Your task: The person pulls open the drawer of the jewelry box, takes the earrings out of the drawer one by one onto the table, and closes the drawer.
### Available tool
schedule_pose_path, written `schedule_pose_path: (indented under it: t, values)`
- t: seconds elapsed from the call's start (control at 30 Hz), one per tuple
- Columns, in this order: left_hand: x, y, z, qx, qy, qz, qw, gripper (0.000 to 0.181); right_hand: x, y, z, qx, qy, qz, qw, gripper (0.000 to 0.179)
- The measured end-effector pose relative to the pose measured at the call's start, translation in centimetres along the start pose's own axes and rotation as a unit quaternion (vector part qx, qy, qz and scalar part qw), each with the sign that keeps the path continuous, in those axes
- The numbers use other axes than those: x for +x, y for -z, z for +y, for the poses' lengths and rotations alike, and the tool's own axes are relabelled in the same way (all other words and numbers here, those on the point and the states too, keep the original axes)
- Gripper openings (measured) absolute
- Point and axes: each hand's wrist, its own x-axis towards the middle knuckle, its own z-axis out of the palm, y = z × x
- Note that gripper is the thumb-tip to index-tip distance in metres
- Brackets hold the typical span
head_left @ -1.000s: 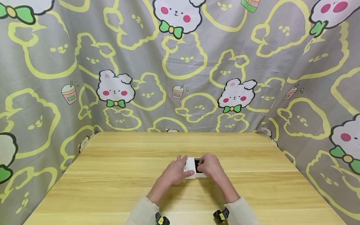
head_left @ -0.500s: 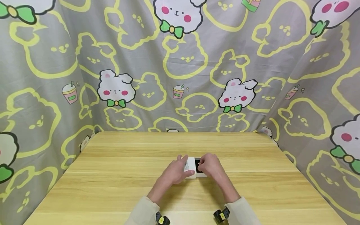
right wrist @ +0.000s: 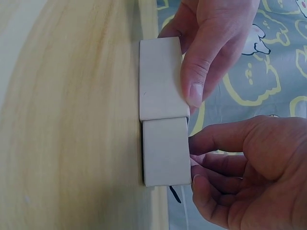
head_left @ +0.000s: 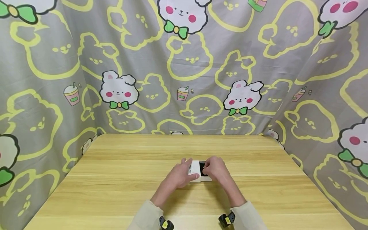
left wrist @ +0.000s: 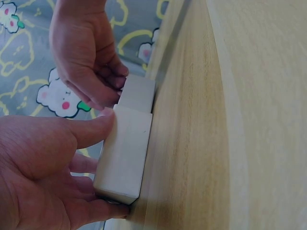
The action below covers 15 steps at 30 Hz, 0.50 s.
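A white drawer-style box [head_left: 195, 171] with dark lettering lies on the table, its inner tray [right wrist: 166, 153] slid partly out to the right. Black lining [head_left: 203, 172] shows inside the tray. My left hand [head_left: 179, 175] grips the outer sleeve [left wrist: 125, 148], thumb along the near top edge and fingers round the far side and end. At the tray's opening, my right hand [head_left: 215, 168] has its fingertips pinched together over the lining. A small pale, shiny thing [right wrist: 194, 162] shows between those fingertips, mostly hidden. A short black ribbon [right wrist: 175, 194] sticks out from the tray's end.
The light wood table [head_left: 115, 191] stretches out around the box. A grey curtain [head_left: 195, 121] with cartoon bears hangs behind it and at both sides. A dark camera strap [head_left: 227, 219] sits on each wrist.
Both hands and the box stay nearly in place. My right fingertips shift very slightly over the black lining, and the small glint beside them looks different.
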Motion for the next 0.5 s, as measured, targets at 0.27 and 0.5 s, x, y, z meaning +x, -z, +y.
schedule_pose_path:
  t: [0.27,0.5]
  values:
    - [-0.06,-0.02,-0.02,-0.003,0.000,-0.001,1.0000,0.078,-0.17,0.24,0.00,0.004,-0.004,-0.002,1.0000,0.017]
    - [-0.14,0.13,0.10,-0.003,0.001,-0.001,1.0000,0.077,0.03,0.39,-0.01,0.009,-0.007,-0.004,0.9999,0.018]
